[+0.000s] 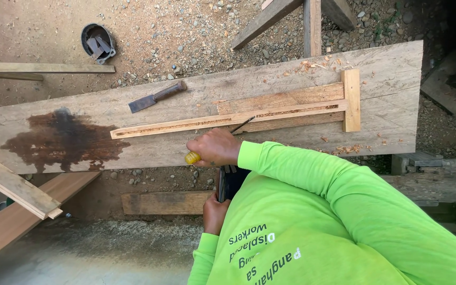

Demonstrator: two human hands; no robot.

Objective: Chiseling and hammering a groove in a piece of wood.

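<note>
Outdoor carpentry site: you stand on gravel ground (196, 31) at a rough plank workbench (386, 68) strewn with wood shavings (349, 149), a chisel (157, 97) and offcut boards (11, 184) lying around.

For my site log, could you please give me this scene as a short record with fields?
Right hand: grips yellow-handled chisel, blade on the grooved strip
Left hand: holds dark object, kind unclear
Surface: plank bench with dark stain
Nearby: brown-handled chisel, shavings
</note>
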